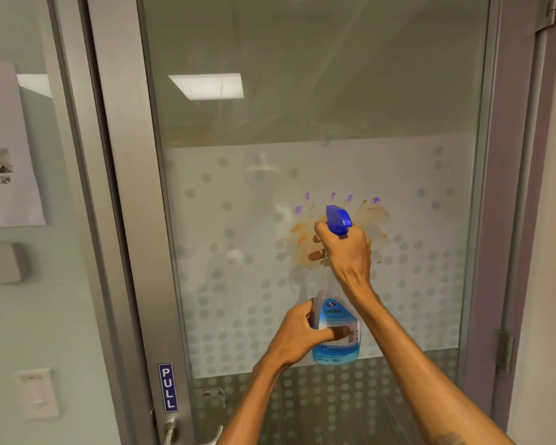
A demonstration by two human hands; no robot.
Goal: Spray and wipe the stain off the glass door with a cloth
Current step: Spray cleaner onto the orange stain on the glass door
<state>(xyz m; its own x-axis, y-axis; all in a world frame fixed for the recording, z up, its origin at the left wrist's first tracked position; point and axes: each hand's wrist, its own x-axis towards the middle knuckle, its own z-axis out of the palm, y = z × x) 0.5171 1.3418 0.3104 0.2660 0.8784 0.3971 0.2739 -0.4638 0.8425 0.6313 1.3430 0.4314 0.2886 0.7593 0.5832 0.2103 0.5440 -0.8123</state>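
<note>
An orange-brown stain [371,216] is smeared across the frosted, dotted band of the glass door [238,252], with small purple marks above it. A clear spray bottle [336,345] with blue liquid and a blue trigger head [337,216] is held upright just in front of the stain. My right hand [345,248] is wrapped around the bottle's neck at the trigger. My left hand [299,335] grips the bottle's lower body from the left. No cloth is in view.
The metal door frame [126,220] stands left of the glass, carrying a blue PULL sign [168,387] and a lever handle [174,431]. A paper notice [7,146] hangs on the left wall above a light switch [39,393]. Hinges [505,350] sit on the right frame.
</note>
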